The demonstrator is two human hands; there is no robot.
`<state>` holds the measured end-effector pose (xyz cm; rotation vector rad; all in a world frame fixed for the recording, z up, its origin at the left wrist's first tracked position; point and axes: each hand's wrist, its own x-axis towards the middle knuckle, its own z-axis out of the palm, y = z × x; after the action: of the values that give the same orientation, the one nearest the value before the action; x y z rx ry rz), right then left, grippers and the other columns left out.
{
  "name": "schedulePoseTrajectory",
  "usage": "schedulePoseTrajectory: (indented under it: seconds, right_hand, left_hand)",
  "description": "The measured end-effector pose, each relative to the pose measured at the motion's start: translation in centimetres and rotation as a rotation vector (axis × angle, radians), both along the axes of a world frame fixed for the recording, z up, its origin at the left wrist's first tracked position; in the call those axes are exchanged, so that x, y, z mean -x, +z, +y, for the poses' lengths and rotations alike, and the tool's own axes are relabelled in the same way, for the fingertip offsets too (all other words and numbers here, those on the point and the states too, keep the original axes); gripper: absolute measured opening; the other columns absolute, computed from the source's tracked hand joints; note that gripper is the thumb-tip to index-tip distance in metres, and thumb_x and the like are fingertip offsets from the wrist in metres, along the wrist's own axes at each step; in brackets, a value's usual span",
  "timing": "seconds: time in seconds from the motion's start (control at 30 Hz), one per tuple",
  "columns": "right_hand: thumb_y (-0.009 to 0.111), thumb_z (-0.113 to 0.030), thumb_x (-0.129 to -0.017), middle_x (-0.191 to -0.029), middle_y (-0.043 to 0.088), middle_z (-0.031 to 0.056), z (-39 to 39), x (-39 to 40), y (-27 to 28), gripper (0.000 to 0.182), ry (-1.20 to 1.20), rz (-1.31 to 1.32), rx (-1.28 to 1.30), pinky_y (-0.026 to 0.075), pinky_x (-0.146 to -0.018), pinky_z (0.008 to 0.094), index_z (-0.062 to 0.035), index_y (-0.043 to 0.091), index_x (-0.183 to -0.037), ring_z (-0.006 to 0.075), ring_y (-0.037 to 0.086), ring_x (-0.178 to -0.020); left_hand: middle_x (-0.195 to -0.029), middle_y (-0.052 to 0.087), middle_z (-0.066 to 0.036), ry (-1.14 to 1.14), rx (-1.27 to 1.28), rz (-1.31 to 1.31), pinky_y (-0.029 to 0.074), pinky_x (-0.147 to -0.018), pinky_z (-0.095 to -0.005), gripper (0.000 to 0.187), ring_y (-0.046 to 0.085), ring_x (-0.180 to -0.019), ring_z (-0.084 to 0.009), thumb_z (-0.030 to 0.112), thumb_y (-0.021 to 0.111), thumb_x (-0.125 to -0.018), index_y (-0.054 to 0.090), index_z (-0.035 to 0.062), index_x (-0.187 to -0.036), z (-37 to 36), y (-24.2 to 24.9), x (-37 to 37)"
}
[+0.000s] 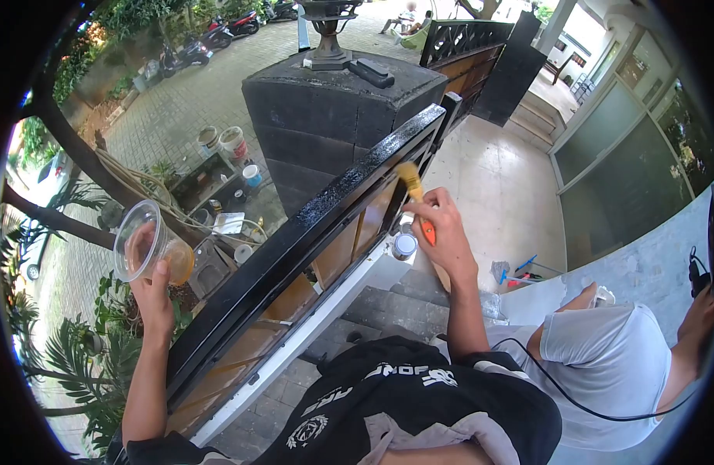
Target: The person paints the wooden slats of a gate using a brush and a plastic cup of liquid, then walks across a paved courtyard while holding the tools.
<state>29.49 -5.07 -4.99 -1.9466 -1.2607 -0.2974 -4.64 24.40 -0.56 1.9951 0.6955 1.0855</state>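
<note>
My left hand is closed around a clear plastic cup, tilted with its mouth toward me and amber liquid at its base. My right hand grips a paintbrush with an orange-ended handle, its pale bristles pointing up and away. Those bristles are close beside the black railing, whose top face has a glossy, wet-looking sheen at the far part. Below the right hand, a small can stands on the white ledge that runs along the railing.
A dark pillar with a black case on top stands ahead. Buckets and containers sit beyond the railing at left. A person in a white shirt is close on my right, with a black cable across. Tools lie on the floor.
</note>
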Motion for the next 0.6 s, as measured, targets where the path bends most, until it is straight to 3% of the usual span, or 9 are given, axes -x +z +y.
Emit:
schedulePoseTrajectory:
  seconds: [0.23, 0.37, 0.5, 0.6]
  right_hand:
    - [0.066, 0.001, -0.072, -0.093, 0.052, 0.0156, 0.6, -4.2, 0.1, 0.030, -0.157, -0.113, 0.032, 0.045, -0.087, 0.0406, -0.0062, 0.069, -0.102, 0.0323, 0.054, -0.095]
    - [0.066, 0.001, -0.072, -0.093, 0.052, 0.0154, 1.2, -4.2, 0.5, 0.029, -0.089, -0.098, 0.081, 0.046, -0.086, 0.0401, -0.0059, 0.069, -0.100, 0.0323, 0.054, -0.095]
    - [0.062, 0.002, -0.073, -0.092, 0.054, 0.0130, 0.9, -2.1, 1.9, 0.026, 0.165, 0.048, 0.131, 0.047, -0.080, 0.0370, -0.0055, 0.071, -0.096, 0.0284, 0.058, -0.088]
    - [0.060, 0.001, -0.071, -0.090, 0.062, 0.0100, 0.1, -1.0, 2.8, 0.026, 0.597, 0.376, 0.131, 0.046, -0.076, 0.0315, -0.0040, 0.074, -0.093, 0.0210, 0.059, -0.084]
  left_hand:
    - [-0.127, 0.048, -0.012, 0.013, 0.032, -0.009, 0.030, -0.108, -0.0402, 0.078, 0.043, -0.124, -0.0262, 0.061, 0.060, -0.082, 0.049, 0.0034, -0.133, 0.1, -0.2, -0.2]
    - [-0.128, 0.048, -0.013, 0.025, -0.010, -0.001, 0.030, -0.108, -0.0406, 0.078, 0.043, -0.125, -0.0264, 0.061, 0.060, -0.082, 0.049, 0.0033, -0.134, 0.4, -0.4, -0.2]
    - [-0.131, 0.047, -0.014, 0.014, -0.013, 0.016, 0.031, -0.109, -0.0414, 0.077, 0.043, -0.126, -0.0273, 0.059, 0.059, -0.084, 0.048, 0.0025, -0.134, 1.0, -0.7, 0.1]
    - [-0.133, 0.046, -0.015, 0.027, 0.018, -0.029, 0.031, -0.109, -0.0424, 0.076, 0.044, -0.126, -0.0279, 0.057, 0.059, -0.084, 0.048, 0.0015, -0.135, 1.0, -1.0, -0.1]
